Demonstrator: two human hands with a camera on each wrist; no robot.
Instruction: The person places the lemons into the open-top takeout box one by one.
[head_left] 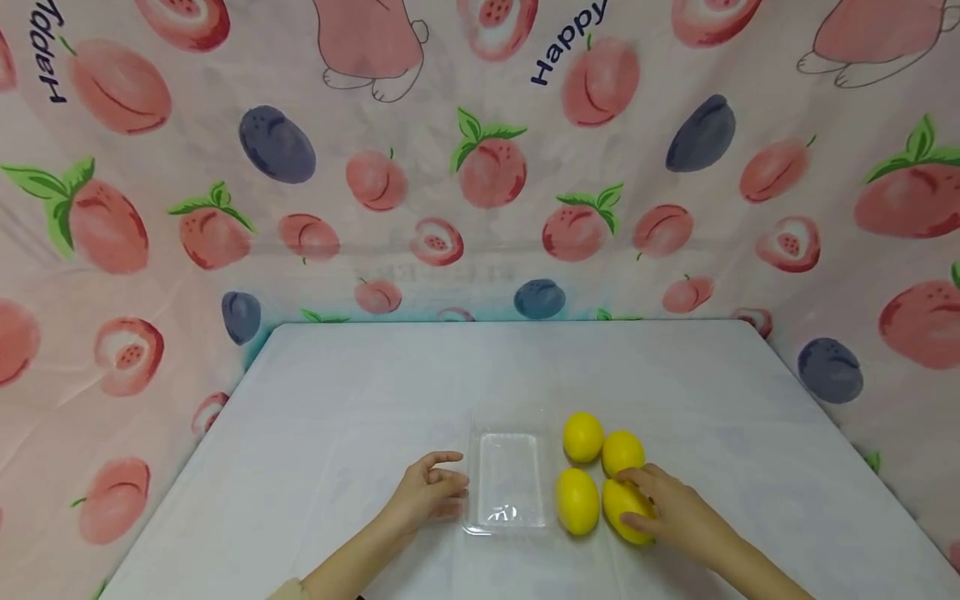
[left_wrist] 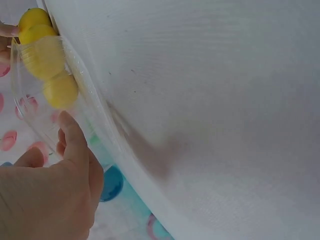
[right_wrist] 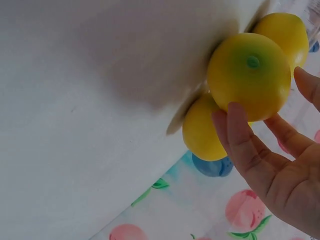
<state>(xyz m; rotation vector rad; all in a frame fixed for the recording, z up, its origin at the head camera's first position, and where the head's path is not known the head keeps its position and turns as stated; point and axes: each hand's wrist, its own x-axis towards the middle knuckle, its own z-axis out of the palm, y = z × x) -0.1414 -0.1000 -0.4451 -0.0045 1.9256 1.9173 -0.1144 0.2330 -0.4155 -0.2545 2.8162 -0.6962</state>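
Observation:
A clear plastic box [head_left: 512, 479], its top open, stands on the white table. Beside its left wall is my left hand [head_left: 429, 492], fingers loosely bent; in the left wrist view the index fingertip meets the clear wall [left_wrist: 37, 117] or lies very close to it. To the right of the box several yellow lemons sit in a cluster: one front left [head_left: 577, 502], one back left [head_left: 582, 437], one back right [head_left: 622, 453]. My right hand [head_left: 678, 512] holds the front right lemon [head_left: 627, 510] between thumb and fingers. Its green-tinged stem end [right_wrist: 253, 62] faces the right wrist camera.
The white tabletop [head_left: 337, 400] extends behind and to both sides of the box and lemons. A fruit-patterned cloth [head_left: 480, 233] hangs along the table's back and both sides.

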